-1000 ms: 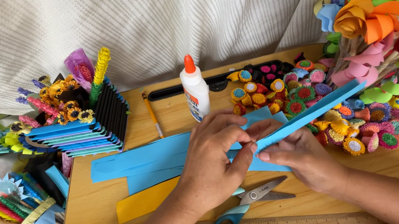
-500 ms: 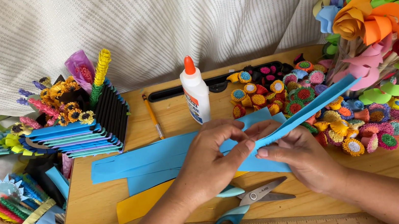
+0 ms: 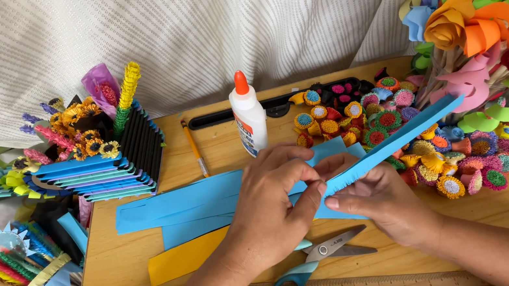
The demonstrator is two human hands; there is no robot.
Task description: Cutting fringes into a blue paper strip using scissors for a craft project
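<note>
We are pinching the long fringed blue paper strip [image 3: 392, 142] at its near end, left hand [image 3: 270, 210] and right hand [image 3: 380, 198] fingers closed on it.

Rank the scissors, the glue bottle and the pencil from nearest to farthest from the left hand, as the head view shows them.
From the left hand:
1. Scissors: just below the hand, at the near table edge.
2. Glue bottle: upright, beyond the hand, near the curtain.
3. Pencil: lying left of the bottle; close to it in rank.
</note>
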